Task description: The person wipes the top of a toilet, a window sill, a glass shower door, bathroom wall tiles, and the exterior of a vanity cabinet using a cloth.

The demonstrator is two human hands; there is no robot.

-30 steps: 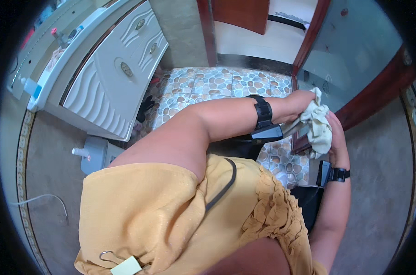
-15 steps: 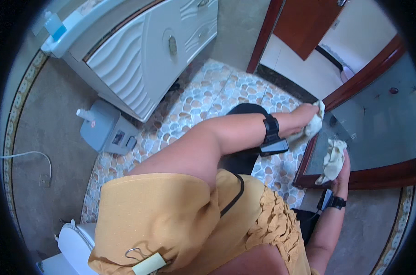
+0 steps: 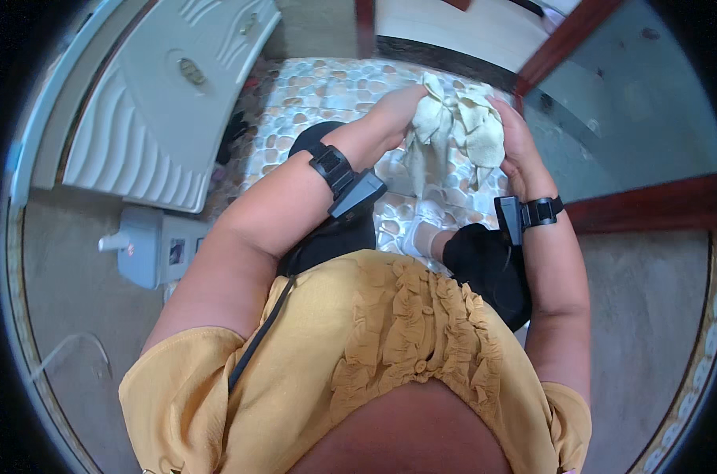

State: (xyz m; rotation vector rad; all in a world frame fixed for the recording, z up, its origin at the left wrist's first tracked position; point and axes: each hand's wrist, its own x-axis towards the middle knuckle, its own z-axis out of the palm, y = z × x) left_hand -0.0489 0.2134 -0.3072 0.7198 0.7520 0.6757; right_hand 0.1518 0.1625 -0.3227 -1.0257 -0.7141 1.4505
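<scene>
Pale cream cloth (image 3: 479, 130) hangs bunched between my two hands, above the pebble-patterned floor. My left hand (image 3: 400, 113) grips the left bunch (image 3: 431, 118), whose loose end droops downward. On the other side, my right hand (image 3: 516, 136) is closed around the right bunch. The two bunches meet in the middle, and I cannot tell whether they are one cloth or two. My fingertips are partly hidden behind the folds. A black strap with a grey box sits on each of my wrists.
A white cabinet (image 3: 149, 110) with wavy doors stands at the left, with a grey bin (image 3: 143, 246) beside it. To the right is a glass door (image 3: 635, 110) in a red-brown frame (image 3: 651, 204). A dark threshold (image 3: 453, 55) crosses the far doorway. My white shoe (image 3: 416, 229) rests below the cloth.
My hands have come together from in front of the glass door to over the floor, bringing the cloth bunches into contact. My body and view have turned to the right.
</scene>
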